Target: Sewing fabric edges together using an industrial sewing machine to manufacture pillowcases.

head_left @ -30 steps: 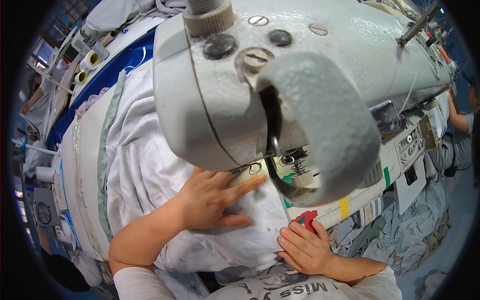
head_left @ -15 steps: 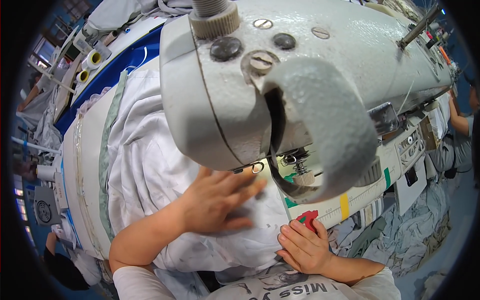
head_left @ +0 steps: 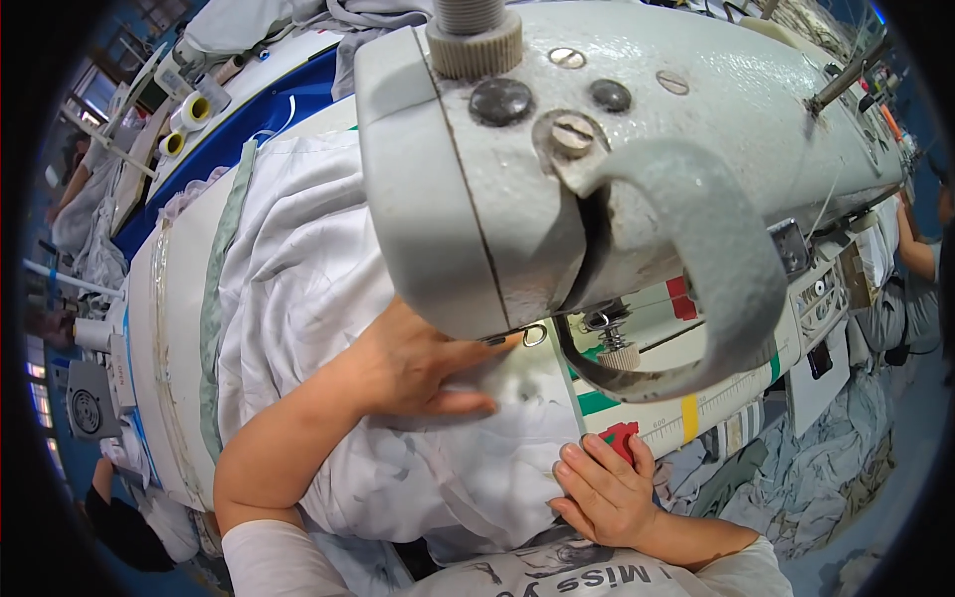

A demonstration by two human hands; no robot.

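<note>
- Our left hand [head_left: 413, 363] lies flat on the white cloth [head_left: 298, 298], fingers spread and stretched toward the needle area under the machine head [head_left: 557, 169]; it presses, gripping nothing.
- Our right hand [head_left: 602, 488] sits at the near cloth edge, fingers curled loosely on it, beside the red mark [head_left: 622, 436] on the machine bed.
- The cloth is spread over the table [head_left: 174, 328], bunched under both hands.
- We judge we are feeding cloth to the needle; the next move calls for steady, even guiding, fingertips clear of the needle.
</note>
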